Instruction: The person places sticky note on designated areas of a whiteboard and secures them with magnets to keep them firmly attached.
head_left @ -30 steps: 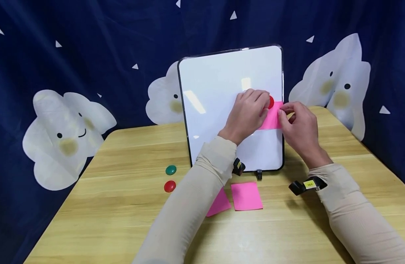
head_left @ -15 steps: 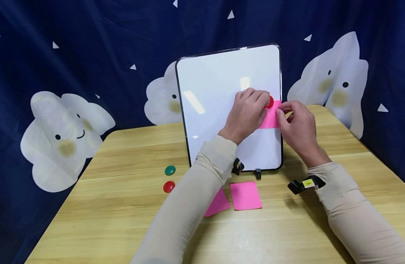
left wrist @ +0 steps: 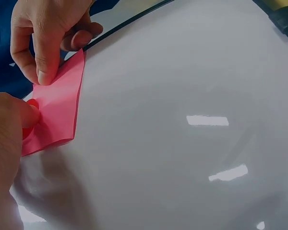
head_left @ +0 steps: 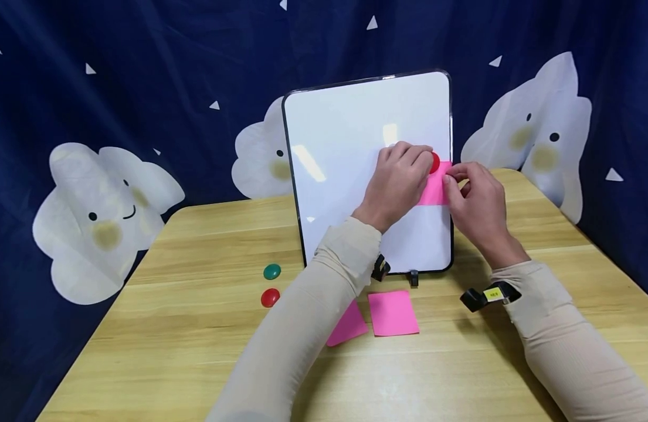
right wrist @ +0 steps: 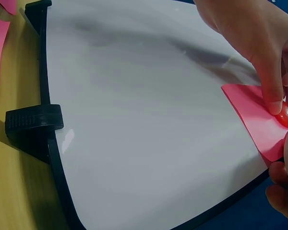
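Note:
A pink sticky note (head_left: 433,189) lies against the whiteboard (head_left: 345,135) near its right edge. At the note's top, my left hand (head_left: 396,183) holds a red round magnet (head_left: 435,163) between thumb and fingers; in the right wrist view the thumb touches the magnet (right wrist: 284,115) over the note (right wrist: 257,112). My right hand (head_left: 478,202) pinches the note's outer edge at the board's rim. The left wrist view shows the right thumb or finger on the note (left wrist: 60,105), whose lower edge lifts a little from the board.
On the wooden table (head_left: 197,328) lie a green magnet (head_left: 272,271), a red magnet (head_left: 270,298) and two pink notes (head_left: 393,313), one partly behind the left sleeve. A black foot (head_left: 414,278) supports the board. A dark blue curtain (head_left: 197,47) hangs behind.
My left hand has shifted very slightly at the magnet and note. The right hand keeps its place on the note's edge, and the head view has moved a little.

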The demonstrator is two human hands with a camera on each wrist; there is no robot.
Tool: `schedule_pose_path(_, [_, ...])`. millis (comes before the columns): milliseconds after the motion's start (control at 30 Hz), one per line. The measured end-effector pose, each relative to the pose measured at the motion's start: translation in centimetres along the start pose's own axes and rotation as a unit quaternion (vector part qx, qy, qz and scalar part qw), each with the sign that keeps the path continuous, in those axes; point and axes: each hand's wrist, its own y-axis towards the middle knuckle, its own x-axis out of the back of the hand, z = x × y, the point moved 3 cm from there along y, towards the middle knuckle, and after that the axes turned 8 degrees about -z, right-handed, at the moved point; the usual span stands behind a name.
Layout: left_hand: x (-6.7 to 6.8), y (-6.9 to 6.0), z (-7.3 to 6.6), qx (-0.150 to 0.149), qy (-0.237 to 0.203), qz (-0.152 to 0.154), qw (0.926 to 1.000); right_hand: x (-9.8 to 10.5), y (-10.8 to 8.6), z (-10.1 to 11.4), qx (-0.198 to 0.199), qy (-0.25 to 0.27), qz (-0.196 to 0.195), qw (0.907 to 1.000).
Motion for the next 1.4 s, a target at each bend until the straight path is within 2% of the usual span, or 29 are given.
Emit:
schedule_pose_path(167, [-0.1, -0.2, 0.2, 0.006, -0.007, -0.003, 1.0000, -0.1, -0.1, 0.3, 0.009, 0.000, 0.001, 1.0000])
schedule_pose_path(400, [0.2, -0.7, 0.8, 0.009, -0.024, 0.009, 0.9996, -0.3, -0.1, 0.4, 0.030, 0.001, -0.002, 0.9996])
schedule_pose_path(700, [1.4, -2.2, 1.5, 0.014, -0.026, -0.003, 0.9996, 0.2, 0.0, 0.6, 0.016, -0.018, 0.000, 0.9997])
schedule_pose_path(933, [3.0, -4.5, 1.8, 0.016, -0.051, -0.048, 0.9974, 0.8, 0.3, 0.8, 0.010, -0.010, -0.020, 0.9997])
schedule_pose_path(1033, [3.6, -5.7, 2.0, 0.016, -0.063, -0.058, 0.9962, 0.9, 0.3, 0.8, 0.013, -0.003, -0.024, 0.9996])
schedule_pose_path(1400, [5.2, -11.5, 3.2, 0.048, -0.086, -0.045, 0.9942, 0.4, -0.5, 1.5, 0.060, 0.026, -0.007, 0.9979])
